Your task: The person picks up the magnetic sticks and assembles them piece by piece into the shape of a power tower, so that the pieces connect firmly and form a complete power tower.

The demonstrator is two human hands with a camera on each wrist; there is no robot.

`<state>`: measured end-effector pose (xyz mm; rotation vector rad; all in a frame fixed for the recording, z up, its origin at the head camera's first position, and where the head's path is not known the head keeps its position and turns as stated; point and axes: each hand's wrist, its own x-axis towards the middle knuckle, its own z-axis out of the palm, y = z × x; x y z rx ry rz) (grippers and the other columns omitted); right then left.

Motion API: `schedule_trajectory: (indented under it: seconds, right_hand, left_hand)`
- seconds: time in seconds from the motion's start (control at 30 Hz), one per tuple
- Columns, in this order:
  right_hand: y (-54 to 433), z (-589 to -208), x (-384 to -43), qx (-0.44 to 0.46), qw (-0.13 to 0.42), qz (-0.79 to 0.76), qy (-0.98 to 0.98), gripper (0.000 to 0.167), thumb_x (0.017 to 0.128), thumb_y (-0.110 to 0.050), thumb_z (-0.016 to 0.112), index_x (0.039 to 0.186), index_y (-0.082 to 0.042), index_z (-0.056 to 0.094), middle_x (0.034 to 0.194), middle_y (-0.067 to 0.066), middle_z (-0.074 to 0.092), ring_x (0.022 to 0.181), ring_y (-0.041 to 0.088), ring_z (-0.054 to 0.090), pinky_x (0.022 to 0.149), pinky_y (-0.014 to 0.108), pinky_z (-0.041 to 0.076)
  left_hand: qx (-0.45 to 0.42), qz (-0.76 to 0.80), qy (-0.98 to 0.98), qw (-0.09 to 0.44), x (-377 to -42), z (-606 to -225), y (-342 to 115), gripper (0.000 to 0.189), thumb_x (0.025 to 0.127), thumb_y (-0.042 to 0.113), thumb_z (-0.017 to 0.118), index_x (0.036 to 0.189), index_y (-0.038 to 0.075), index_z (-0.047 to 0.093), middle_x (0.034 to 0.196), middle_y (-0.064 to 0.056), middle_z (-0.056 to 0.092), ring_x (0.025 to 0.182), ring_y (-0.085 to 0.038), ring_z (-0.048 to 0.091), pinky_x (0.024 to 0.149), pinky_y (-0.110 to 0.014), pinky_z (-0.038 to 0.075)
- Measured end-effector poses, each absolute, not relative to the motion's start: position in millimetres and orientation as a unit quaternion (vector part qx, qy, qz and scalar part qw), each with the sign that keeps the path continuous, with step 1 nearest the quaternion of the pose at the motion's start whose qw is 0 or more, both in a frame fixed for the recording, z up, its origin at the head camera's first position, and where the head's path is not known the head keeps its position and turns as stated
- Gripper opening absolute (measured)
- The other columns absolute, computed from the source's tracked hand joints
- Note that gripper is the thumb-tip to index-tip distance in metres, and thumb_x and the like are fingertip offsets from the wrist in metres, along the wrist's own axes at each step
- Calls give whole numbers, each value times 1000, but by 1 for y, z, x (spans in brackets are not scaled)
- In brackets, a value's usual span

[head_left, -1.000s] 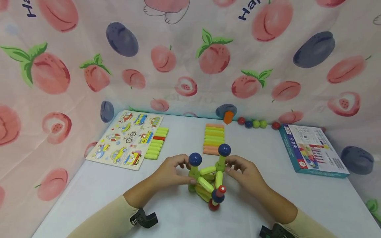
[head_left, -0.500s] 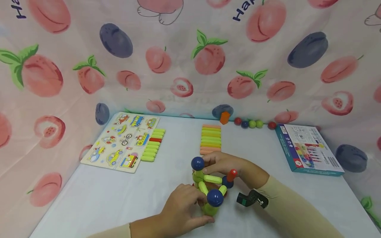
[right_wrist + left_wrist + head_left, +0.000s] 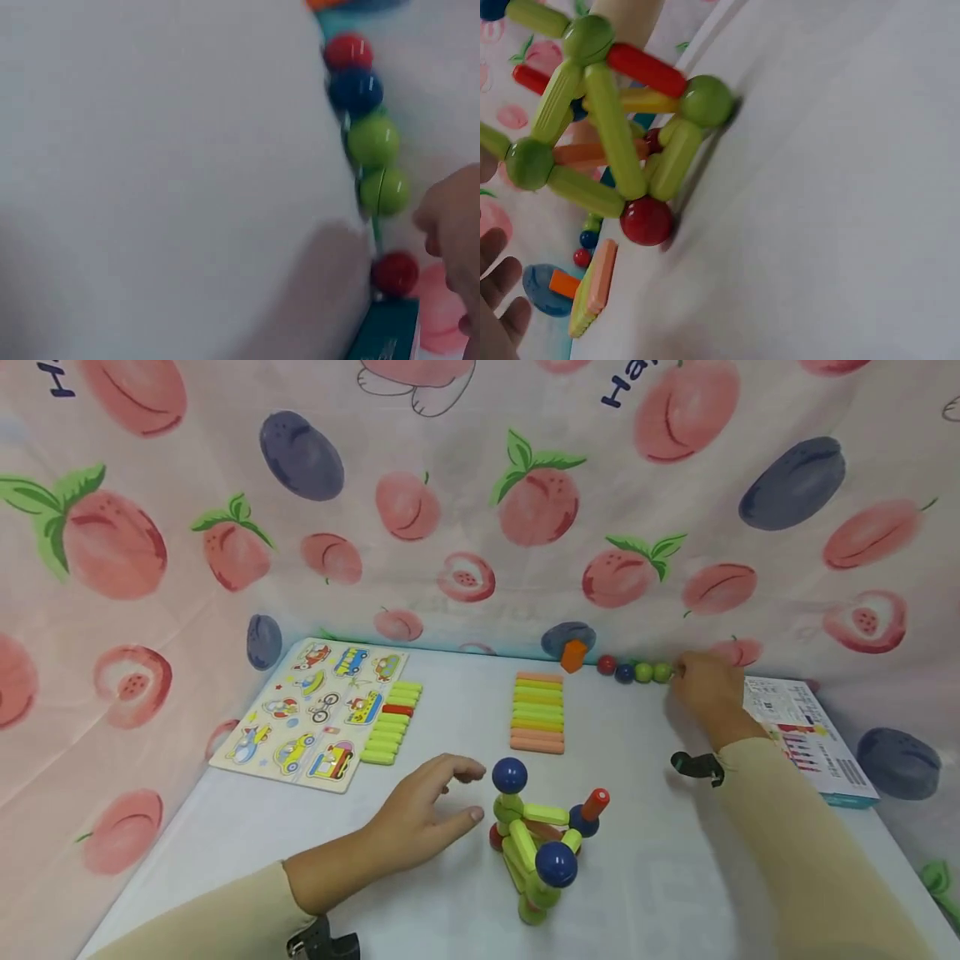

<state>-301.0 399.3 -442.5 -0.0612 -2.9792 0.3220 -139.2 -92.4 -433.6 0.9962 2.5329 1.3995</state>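
A frame of magnetic building sticks and balls (image 3: 546,815) stands near the front of the table, with two blue balls on top and a red stick jutting up from a third. My left hand (image 3: 423,814) is just left of it, thumb and fingers spread and holding nothing. In the left wrist view, the frame's green (image 3: 706,101) and red (image 3: 646,221) balls show on the table. My right hand (image 3: 708,693) reaches to the back right, covering a red ball (image 3: 395,273) in the head view. The right wrist view shows its bent fingers near that ball and a green ball (image 3: 383,191), with nothing in them.
Red, blue and green balls (image 3: 626,672) line the back edge beside an orange block (image 3: 573,656). Coloured sticks (image 3: 537,713) lie in a row mid-table. A picture puzzle board (image 3: 307,718) with more sticks (image 3: 392,727) is at left; a toy box (image 3: 813,735) lies at right.
Both hands turned the stick-and-ball frame round, then let it go. My right hand has moved to the balls at the back right; my left hand has drawn back to the left.
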Motion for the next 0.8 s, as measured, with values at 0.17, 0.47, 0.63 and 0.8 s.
schedule_trajectory:
  seconds: [0.17, 0.47, 0.63, 0.8]
  right_hand:
    - [427, -449, -307, -51, 23, 59, -997, 28, 107, -14, 48, 125, 5, 57, 126, 38, 55, 121, 61, 39, 97, 82, 29]
    - [416, -456, -299, -98, 73, 101, -987, 32, 107, -20, 51, 127, 4, 59, 124, 36, 58, 119, 59, 44, 97, 78, 29]
    - [366, -408, -255, -80, 166, 296, -937, 50, 106, -42, 62, 139, -4, 62, 129, 19, 67, 118, 36, 56, 96, 48, 45]
    - [302, -372, -172, 157, 147, 476, -852, 29, 103, -8, 70, 131, -1, 68, 121, 7, 70, 114, 17, 58, 93, 17, 49]
  left_hand:
    - [344, 472, 807, 93, -151, -435, -79, 56, 101, 28, 74, 152, 34, 51, 154, 18, 52, 148, -7, 43, 117, -49, 43]
    - [386, 482, 782, 85, -145, -443, -69, 39, 103, 21, 70, 140, 26, 61, 138, 12, 65, 138, -11, 55, 117, -46, 45]
    - [404, 484, 771, 88, -150, -444, -66, 37, 104, 23, 70, 139, 26, 60, 136, 9, 67, 136, -10, 57, 116, -45, 45]
    - [397, 480, 777, 87, -153, -444, -69, 35, 102, 23, 73, 136, 27, 63, 133, 12, 67, 129, -8, 60, 115, -45, 47]
